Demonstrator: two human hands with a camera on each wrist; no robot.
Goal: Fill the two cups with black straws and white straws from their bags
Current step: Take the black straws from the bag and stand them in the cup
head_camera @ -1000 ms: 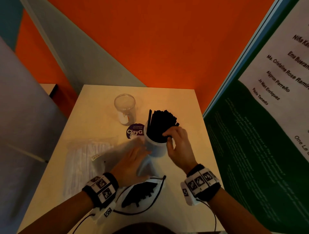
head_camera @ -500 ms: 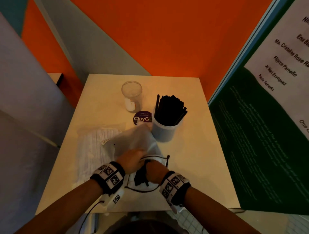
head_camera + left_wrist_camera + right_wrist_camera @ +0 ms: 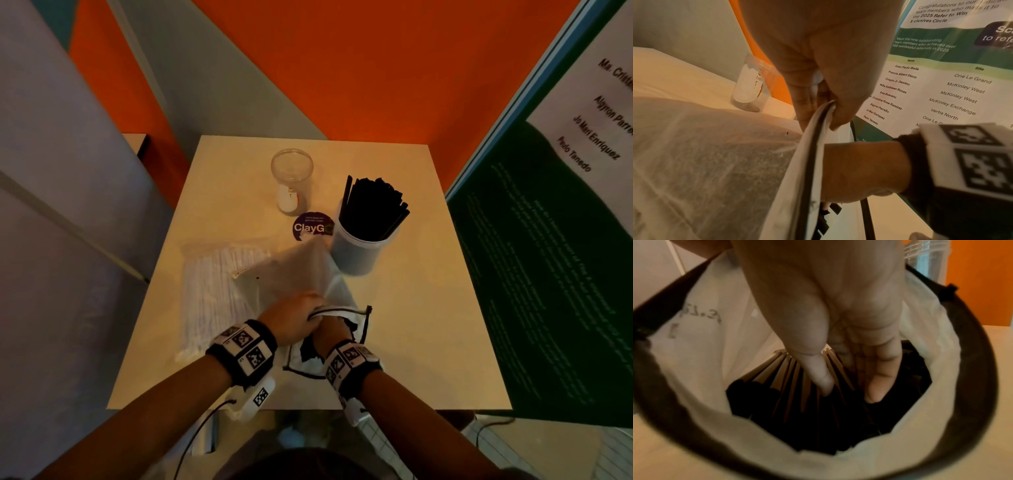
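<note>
A translucent bag [image 3: 301,270] with a black zip rim lies mouth toward me. My left hand [image 3: 301,318] pinches its upper rim [image 3: 824,112] and holds the mouth up. My right hand [image 3: 330,330] is inside the bag. In the right wrist view its thumb and fingers [image 3: 877,386] reach straight down among the black straws [image 3: 797,418]. A cup [image 3: 359,253] packed with black straws [image 3: 375,209] stands beyond the bag. An empty clear cup [image 3: 292,178] stands farther back. A bag of white straws [image 3: 212,294] lies left, partly under the first bag.
The small square table [image 3: 411,325] sits in a corner of orange walls. A green poster board [image 3: 548,274] stands close along its right edge. A round purple sticker [image 3: 310,226] lies between the cups. Grey panels rise at the left.
My right hand left the cup of black straws and went into the bag's mouth. My left hand moved from lying on the bag to pinching its rim.
</note>
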